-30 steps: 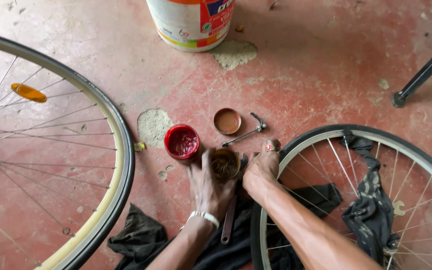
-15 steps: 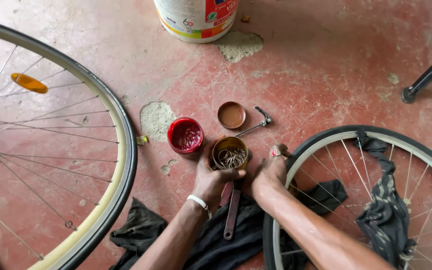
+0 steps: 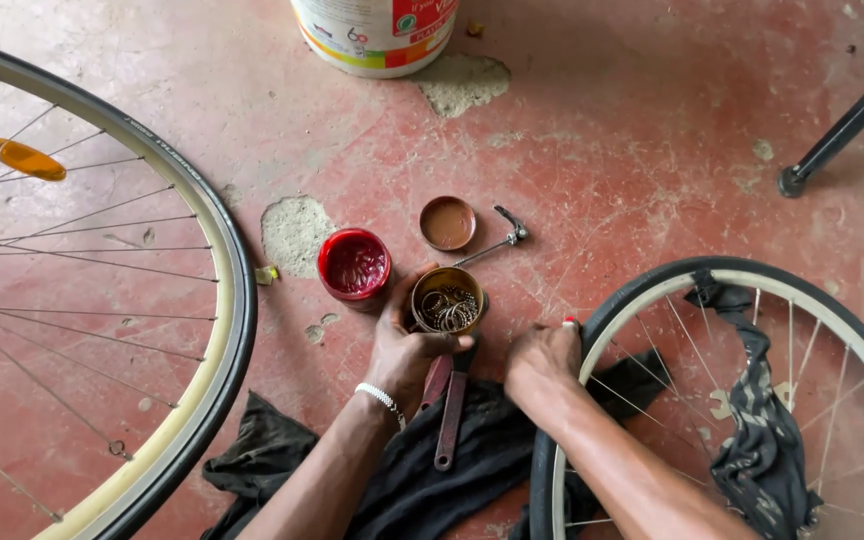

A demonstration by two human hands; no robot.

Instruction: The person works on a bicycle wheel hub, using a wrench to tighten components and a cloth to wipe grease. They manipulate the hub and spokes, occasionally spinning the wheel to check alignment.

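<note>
My left hand [image 3: 407, 345] is wrapped around the small round tin [image 3: 445, 300], fingers curled about its side and thumb along the near edge, holding it upright on the red floor [image 3: 632, 150]. Inside the tin I can see a tangle of little metal rings [image 3: 447, 310]. My right hand [image 3: 544, 358] is curled into a loose fist just right of the tin, knuckles up, gripping nothing that I can see, resting against the tyre of the wheel on my right [image 3: 652, 285].

Just left of the tin sits a red lid [image 3: 353, 265], open side up, and beyond the tin lies a smaller brown lid [image 3: 448, 222]. A thin metal skewer with a lever end [image 3: 497, 240] lies beside that lid, pointing toward the tin. Below my left hand a rusty wrench [image 3: 449, 410] lies on a dark cloth [image 3: 402, 470]. Another dark rag [image 3: 762, 400] is draped through the spokes of the right wheel. A bigger wheel [image 3: 222, 290] with an orange reflector [image 3: 24, 159] lies to my left, and a white bucket [image 3: 377, 35] stands at the top.
</note>
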